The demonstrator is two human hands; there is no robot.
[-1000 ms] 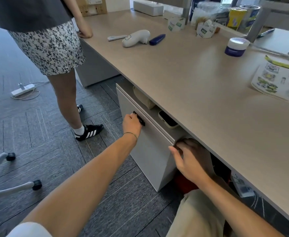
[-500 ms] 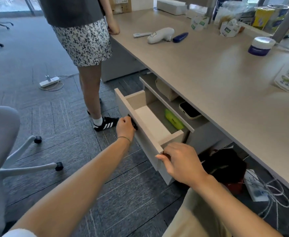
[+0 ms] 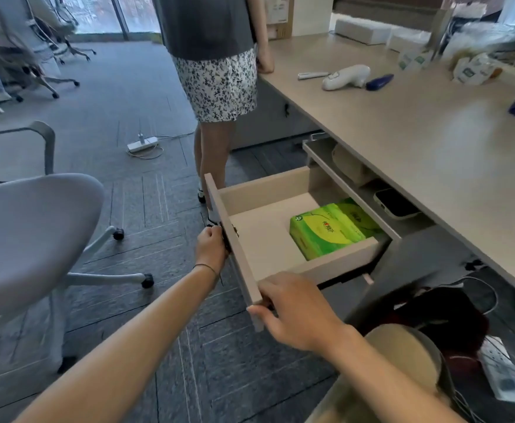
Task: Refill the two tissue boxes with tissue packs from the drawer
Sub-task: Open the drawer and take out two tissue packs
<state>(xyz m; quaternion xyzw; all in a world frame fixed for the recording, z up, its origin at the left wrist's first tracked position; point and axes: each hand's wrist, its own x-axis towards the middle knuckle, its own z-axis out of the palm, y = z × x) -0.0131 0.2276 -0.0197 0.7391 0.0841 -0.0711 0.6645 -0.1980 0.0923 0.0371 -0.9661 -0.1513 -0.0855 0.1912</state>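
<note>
A: State the drawer position.
B: The drawer (image 3: 268, 239) stands pulled out from the pedestal under the table (image 3: 418, 141). Its front panel faces the floor side, its open top faces the camera.

A: State the left hand.
B: The left hand (image 3: 212, 247) is on the outer face of the drawer front, at mid-length. Its grip is closed around the dark drawer handle (image 3: 226, 239), most of which the fingers hide.

A: State the right hand.
B: The right hand (image 3: 295, 309) is at the near corner of the drawer front. The thumb lies along the outer face and the fingers wrap over the top edge. The grip is closed on the drawer front.

A: Locate the tissue packs.
B: A green tissue pack (image 3: 329, 232) lies flat on the drawer floor, against the near side wall and toward the rear. A second green tissue pack (image 3: 361, 215) lies just behind it, partly under the pedestal top. The front half of the drawer floor is bare.

A: Locate the tissue boxes.
B: A white rectangular box (image 3: 363, 30) sits at the far end of the table. Whether it is one of the tissue boxes cannot be told.

A: List other items.
B: A phone (image 3: 398, 204) lies on the shelf above the drawer. A white handheld device (image 3: 346, 76) and a blue pen-shaped item (image 3: 379, 81) lie on the table. A second person (image 3: 213, 56) stands at the table end, one hand on its edge. A grey office chair (image 3: 33, 227) stands to the left
</note>
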